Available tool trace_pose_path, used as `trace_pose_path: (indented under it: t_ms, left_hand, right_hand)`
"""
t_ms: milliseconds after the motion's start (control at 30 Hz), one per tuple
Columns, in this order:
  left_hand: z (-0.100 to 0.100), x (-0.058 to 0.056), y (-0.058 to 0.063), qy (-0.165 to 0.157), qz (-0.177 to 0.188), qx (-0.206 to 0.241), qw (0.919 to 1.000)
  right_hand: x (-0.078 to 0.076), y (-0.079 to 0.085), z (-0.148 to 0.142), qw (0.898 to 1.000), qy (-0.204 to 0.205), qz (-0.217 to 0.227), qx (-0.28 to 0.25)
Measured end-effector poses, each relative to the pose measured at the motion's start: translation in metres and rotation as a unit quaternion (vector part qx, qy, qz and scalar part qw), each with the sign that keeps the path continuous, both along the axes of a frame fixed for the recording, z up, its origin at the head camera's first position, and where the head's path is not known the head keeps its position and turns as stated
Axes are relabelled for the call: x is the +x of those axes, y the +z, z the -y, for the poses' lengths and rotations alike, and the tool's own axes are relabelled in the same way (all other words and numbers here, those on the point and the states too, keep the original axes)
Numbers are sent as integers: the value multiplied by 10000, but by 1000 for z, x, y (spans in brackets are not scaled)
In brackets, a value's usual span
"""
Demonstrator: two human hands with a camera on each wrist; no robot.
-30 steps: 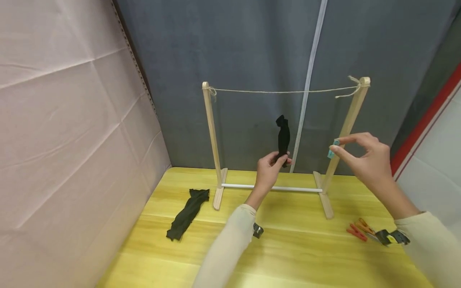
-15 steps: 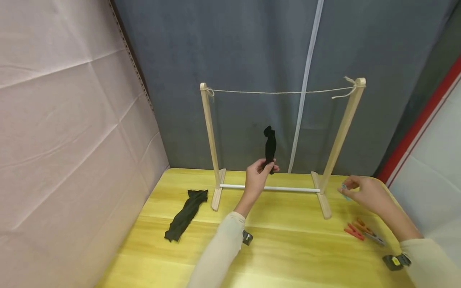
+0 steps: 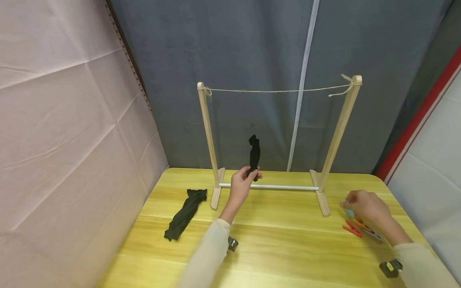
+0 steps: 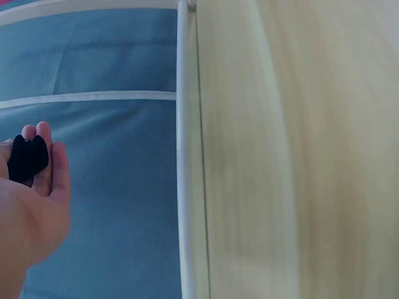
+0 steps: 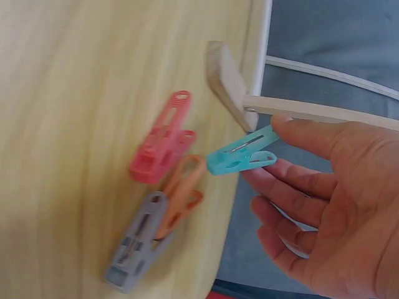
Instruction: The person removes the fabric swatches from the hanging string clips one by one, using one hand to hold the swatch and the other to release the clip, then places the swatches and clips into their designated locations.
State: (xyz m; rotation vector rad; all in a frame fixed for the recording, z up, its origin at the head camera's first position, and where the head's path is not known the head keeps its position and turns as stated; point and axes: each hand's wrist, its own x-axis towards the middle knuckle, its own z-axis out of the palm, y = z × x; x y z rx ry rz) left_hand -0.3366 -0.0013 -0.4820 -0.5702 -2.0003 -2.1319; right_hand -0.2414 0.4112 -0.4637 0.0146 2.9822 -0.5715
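My left hand [image 3: 242, 184] grips a narrow black sock [image 3: 255, 154] by its lower end, in front of a wooden stand; the sock points upward. In the left wrist view only a dark end of it shows among the fingers. At the table's right side, my right hand [image 3: 369, 208] pinches a teal clothespin [image 5: 240, 154] between thumb and fingers. Just below that hand lie a red clothespin [image 5: 161, 140], an orange clothespin [image 5: 181, 193] and a grey clothespin [image 5: 137, 243], close together. A second black sock [image 3: 185, 215] lies flat at the left of the table.
The stand has two wooden posts [image 3: 338, 132], with a string [image 3: 266, 91] tied between their tops. A white rod [image 3: 281, 187] joins its feet low down. Grey curtain [image 3: 234, 48] hangs behind the table [image 3: 284, 248], and pale cloth [image 3: 72, 132] walls the left side.
My right hand has come down from beside the right post to the clothespins, still pinching the teal one. My left hand has moved left and lower with the sock.
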Motion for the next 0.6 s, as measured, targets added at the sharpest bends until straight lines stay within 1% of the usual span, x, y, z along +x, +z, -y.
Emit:
trace_pose_path:
  t_ms: [100,200,400,500,600]
  left_hand:
    - [7,2,-5,-32,119,46,9999]
    - [18,2,-7,19,170,-5,9999]
    - [41,7,-10,115,225,-337,9991]
    - [56,11,-14,148,272,-496,9983]
    - [73,17,-18,258,356,-711,9965]
  right_hand:
    - [3,-7,-2,9999,-81,61,1]
    - [1,-12,-4,10000,-69,55,-11]
    - [5,-18,-10,9997,-144,191,12]
    - [8,-20,-11,9995,-140,294,37]
    - [9,-22,-10,9992,-125,375,41]
